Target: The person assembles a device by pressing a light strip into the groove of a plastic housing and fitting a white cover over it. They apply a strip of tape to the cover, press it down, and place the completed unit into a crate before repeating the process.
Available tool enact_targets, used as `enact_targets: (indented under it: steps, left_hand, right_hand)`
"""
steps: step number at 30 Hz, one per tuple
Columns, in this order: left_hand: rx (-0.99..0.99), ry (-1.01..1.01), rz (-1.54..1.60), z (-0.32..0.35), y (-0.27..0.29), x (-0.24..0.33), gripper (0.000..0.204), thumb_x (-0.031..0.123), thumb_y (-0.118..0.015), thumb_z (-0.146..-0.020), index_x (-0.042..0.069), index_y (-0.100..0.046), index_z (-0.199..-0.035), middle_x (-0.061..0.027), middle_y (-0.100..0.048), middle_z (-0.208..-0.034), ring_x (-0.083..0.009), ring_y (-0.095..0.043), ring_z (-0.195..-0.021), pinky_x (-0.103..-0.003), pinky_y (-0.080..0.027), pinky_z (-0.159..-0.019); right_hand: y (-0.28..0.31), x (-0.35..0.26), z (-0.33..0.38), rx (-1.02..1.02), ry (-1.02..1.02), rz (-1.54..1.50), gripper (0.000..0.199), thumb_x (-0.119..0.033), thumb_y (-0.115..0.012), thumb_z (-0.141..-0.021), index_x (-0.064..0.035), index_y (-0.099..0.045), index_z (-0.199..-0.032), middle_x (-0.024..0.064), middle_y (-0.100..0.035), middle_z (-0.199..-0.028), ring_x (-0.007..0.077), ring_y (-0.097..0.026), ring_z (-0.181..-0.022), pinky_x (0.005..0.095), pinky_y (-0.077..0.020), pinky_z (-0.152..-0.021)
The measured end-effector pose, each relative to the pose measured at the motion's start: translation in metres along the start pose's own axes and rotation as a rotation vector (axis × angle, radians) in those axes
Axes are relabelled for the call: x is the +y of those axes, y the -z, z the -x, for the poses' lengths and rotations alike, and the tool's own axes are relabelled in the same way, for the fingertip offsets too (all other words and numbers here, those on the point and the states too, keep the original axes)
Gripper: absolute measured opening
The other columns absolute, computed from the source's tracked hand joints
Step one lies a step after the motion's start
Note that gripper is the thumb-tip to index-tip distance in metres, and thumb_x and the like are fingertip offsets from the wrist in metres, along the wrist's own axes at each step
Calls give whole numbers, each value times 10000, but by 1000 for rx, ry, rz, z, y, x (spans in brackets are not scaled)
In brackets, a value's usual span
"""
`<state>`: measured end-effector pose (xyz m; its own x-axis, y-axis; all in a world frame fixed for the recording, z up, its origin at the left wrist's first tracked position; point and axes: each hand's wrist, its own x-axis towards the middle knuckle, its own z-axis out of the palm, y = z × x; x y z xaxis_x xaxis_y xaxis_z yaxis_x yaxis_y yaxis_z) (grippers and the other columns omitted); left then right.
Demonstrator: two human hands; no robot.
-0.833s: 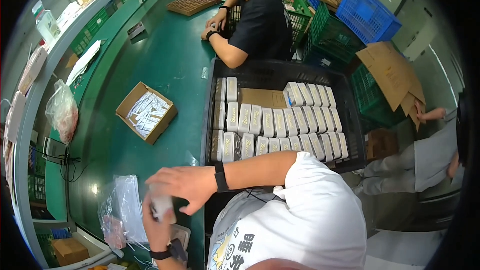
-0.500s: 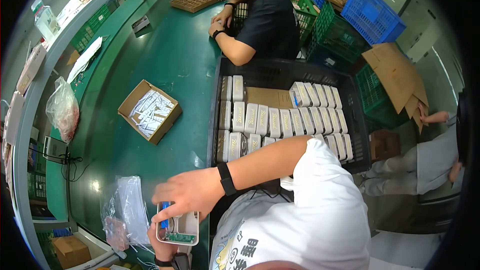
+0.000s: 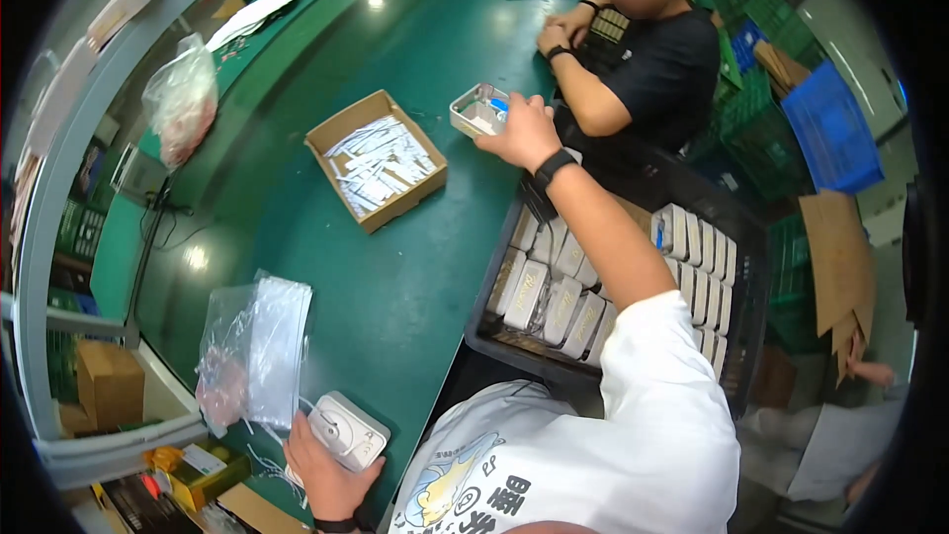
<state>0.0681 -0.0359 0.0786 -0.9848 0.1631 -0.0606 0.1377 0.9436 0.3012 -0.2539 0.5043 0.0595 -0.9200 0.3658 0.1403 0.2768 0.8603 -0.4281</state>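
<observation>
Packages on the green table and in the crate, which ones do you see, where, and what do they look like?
Open white tray: right hand, far table.
White box: left hand, near edge.
Cardboard box: mid-table, white slips.
Clear bags: beside the left hand.
Pale packs: rows, black crate.

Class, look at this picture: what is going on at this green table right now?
A person in a white T-shirt is reaching out with the right hand, holding a small open white box over the green table. The left hand holds a white box lid near some clear plastic bags. A black crate of packed white boxes sits alongside, and a cardboard box of white slips lies ahead.
</observation>
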Motion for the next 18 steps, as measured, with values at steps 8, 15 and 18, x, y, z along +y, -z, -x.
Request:
enact_targets:
  steps: [8,15,18]
  left_hand:
    - [110,-4,104,-11,-12,15,1428,314,-1105,-598,-58,-338,-1744,-315,-541,-1616,-530,-515,-1459,-607,-410,-1272]
    - [223,-7,349,-30,-64,61,1449,325,-1111,-628,-77,-296,-1756,-319,-479,-1694,-531,-488,-1528,-592,-425,-1287]
    - [316,-36,390,-29,-85,61,1461,318,-1115,-634,-75,-275,-1763,-326,-466,-1703,-527,-491,-1529,-589,-424,-1289]
  right_hand:
    - [6,-76,84,231,494,-358,480,-240,-874,-992,-86,-727,-1422,212,-669,-1451,372,-680,-1328,471,-655,-925]
    - [-30,-151,274,-786,711,-582,389,-236,-896,-981,-44,-803,-1307,161,-738,-1248,316,-728,-1141,420,-621,-908]
    - [-60,-159,290,-596,619,-582,344,-221,-905,-959,-48,-833,-1247,169,-718,-1297,327,-713,-1097,423,-604,-934]
